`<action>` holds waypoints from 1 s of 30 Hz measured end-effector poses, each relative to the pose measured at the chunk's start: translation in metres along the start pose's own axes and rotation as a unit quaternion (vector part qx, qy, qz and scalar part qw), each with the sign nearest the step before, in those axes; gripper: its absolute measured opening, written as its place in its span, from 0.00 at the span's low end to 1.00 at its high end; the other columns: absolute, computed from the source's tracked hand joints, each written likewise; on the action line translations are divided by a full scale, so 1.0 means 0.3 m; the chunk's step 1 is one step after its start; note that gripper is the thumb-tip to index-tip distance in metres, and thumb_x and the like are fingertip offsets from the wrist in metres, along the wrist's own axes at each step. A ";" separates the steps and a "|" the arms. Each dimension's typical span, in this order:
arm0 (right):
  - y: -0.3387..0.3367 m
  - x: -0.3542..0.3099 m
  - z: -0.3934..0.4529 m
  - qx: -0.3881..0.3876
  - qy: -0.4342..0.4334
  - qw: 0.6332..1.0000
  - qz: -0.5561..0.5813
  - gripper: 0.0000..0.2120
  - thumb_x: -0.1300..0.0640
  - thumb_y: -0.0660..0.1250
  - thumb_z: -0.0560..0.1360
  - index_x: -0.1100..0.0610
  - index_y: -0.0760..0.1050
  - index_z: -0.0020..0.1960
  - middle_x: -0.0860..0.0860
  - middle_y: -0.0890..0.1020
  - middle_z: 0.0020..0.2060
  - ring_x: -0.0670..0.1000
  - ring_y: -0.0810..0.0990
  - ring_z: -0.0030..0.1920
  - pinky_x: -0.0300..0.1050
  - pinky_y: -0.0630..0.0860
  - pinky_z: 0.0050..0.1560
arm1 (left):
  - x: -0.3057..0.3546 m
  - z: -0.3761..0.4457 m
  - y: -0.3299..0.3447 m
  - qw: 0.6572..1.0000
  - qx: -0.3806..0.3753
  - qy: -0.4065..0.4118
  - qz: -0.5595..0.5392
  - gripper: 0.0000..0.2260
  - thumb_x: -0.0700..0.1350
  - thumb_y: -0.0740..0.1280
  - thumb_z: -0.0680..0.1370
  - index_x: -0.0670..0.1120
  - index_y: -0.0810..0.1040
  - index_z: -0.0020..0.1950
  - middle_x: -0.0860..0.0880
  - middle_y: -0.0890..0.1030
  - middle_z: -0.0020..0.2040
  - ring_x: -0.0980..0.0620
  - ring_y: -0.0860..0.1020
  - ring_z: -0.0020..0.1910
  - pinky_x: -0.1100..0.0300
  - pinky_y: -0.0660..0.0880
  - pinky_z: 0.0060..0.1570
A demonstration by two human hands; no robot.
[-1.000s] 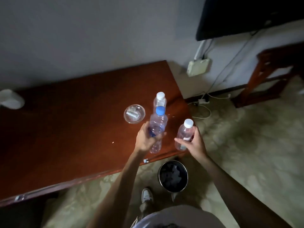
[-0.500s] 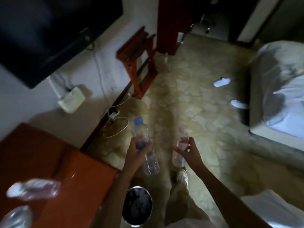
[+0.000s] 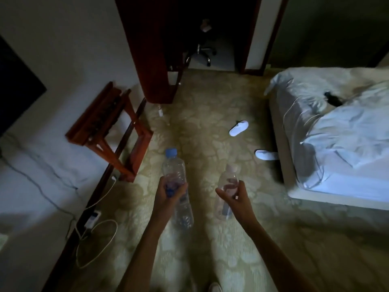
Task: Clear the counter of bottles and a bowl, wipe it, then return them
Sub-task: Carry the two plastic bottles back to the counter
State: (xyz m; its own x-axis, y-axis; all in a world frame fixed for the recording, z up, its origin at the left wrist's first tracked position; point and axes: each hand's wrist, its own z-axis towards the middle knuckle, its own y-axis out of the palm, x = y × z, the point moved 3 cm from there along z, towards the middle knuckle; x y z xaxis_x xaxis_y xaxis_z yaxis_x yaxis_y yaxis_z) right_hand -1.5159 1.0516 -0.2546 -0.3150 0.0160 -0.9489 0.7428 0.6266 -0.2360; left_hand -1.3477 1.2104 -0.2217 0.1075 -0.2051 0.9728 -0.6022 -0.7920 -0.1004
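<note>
Left hand (image 3: pixel 171 191) wraps the mid-body of the blue-capped bottle (image 3: pixel 175 175); right hand (image 3: pixel 236 198) curls round the smaller bottle (image 3: pixel 228 182), both carried over carpet. Thin clear plastic, probably near empty and light, crushable; grip at the waist.

Two clear plastic bottles were counted: one blue-capped bottle (image 3: pixel 174 173) and one smaller white-capped bottle (image 3: pixel 228 180). Two hands were in view, one left hand (image 3: pixel 170 193) and one right hand (image 3: pixel 237 199), each gripping one bottle. Two white slippers were on the carpet, a farther slipper (image 3: pixel 238 128) and a nearer slipper (image 3: pixel 266 154). One bed (image 3: pixel 341 131), one wooden luggage rack (image 3: pixel 109 131), one office chair (image 3: pixel 203 52) and one power strip (image 3: pixel 92 219) were noted.
</note>
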 end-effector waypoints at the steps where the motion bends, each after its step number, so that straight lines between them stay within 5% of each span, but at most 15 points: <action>1: -0.009 -0.025 0.072 0.010 -0.003 1.000 0.009 0.26 0.48 0.75 0.69 0.52 0.69 0.63 0.48 0.81 0.51 0.44 0.82 0.47 0.33 0.78 0.41 | 0.035 0.072 0.029 1.000 -0.011 0.013 0.002 0.17 0.39 0.73 0.74 0.49 0.75 0.61 0.52 0.80 0.52 0.66 0.81 0.45 0.72 0.77 0.42; 6: 0.014 -0.087 0.425 0.022 -0.005 0.999 0.032 0.25 0.50 0.75 0.70 0.51 0.70 0.62 0.47 0.81 0.51 0.40 0.82 0.46 0.34 0.78 0.42 | 0.115 0.452 0.127 0.999 -0.044 0.031 0.010 0.19 0.40 0.75 0.72 0.52 0.75 0.59 0.52 0.81 0.51 0.65 0.81 0.46 0.69 0.78 0.44; 10: 0.060 -0.163 0.778 0.037 0.000 0.998 0.048 0.24 0.49 0.75 0.69 0.52 0.71 0.61 0.48 0.81 0.49 0.45 0.82 0.46 0.38 0.78 0.43 | 0.159 0.832 0.187 0.998 -0.063 0.026 0.017 0.29 0.58 0.75 0.63 0.53 0.74 0.61 0.54 0.82 0.54 0.60 0.82 0.50 0.68 0.78 0.46; 16: 0.075 -0.425 1.312 0.074 -0.007 0.996 0.043 0.25 0.49 0.73 0.70 0.53 0.70 0.63 0.49 0.80 0.53 0.45 0.80 0.50 0.34 0.74 0.41 | 0.379 1.432 0.271 0.995 -0.095 0.035 -0.011 0.21 0.39 0.73 0.74 0.47 0.73 0.65 0.51 0.80 0.55 0.61 0.81 0.50 0.72 0.77 0.40; 22: 0.052 -0.559 1.720 0.111 0.004 0.992 0.067 0.24 0.50 0.73 0.71 0.52 0.70 0.63 0.47 0.80 0.52 0.45 0.80 0.50 0.35 0.74 0.44 | 0.558 1.901 0.364 0.994 -0.100 0.031 -0.039 0.23 0.42 0.73 0.74 0.46 0.72 0.67 0.48 0.81 0.57 0.56 0.82 0.51 0.69 0.78 0.42; 30: 0.068 -0.530 2.460 0.101 0.056 0.989 0.093 0.26 0.48 0.74 0.70 0.55 0.70 0.63 0.50 0.81 0.52 0.46 0.82 0.49 0.34 0.76 0.40 | 0.528 2.543 0.574 0.994 -0.106 -0.035 -0.016 0.22 0.45 0.75 0.72 0.50 0.74 0.64 0.49 0.82 0.56 0.52 0.83 0.52 0.64 0.79 0.45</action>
State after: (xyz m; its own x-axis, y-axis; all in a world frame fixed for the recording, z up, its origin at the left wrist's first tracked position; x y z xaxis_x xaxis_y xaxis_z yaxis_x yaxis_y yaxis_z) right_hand -1.0146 0.4868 -0.2631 -0.2168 0.2106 -0.9532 0.8936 0.4358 -0.1070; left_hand -0.8308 0.6028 -0.2442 0.1801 -0.2262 0.9573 -0.7492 -0.6622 -0.0155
